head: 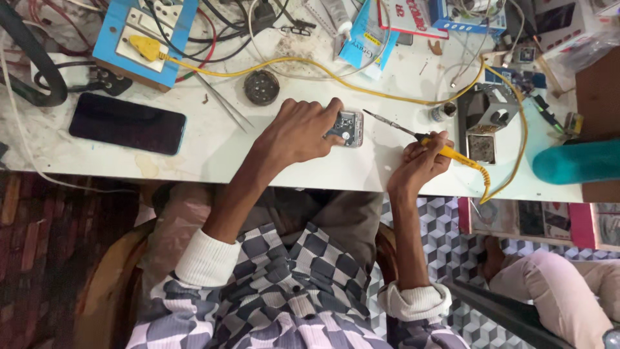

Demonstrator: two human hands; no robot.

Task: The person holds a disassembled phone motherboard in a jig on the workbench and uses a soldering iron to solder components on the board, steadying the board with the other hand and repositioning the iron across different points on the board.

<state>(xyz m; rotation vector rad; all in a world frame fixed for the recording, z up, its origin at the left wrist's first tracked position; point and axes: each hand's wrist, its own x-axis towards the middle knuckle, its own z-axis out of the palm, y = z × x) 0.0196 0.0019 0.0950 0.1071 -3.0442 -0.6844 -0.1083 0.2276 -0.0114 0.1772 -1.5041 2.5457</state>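
I'm pinning the small opened grey phone [349,127] with left hand [303,132]; right hand [421,163] gripping yellow-handled soldering iron [423,138], tip not yet touching it.

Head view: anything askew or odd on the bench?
Mostly clutter. The soldering iron in the right hand trails a yellow cable that droops past the table edge. The left hand covers a small opened device. No spills visible.

My soldering iron [445,152] and its cord [303,63] are yellow, the worktop [213,145] white, the phone [127,123] black, my shirt [284,297] grey-and-white checked.
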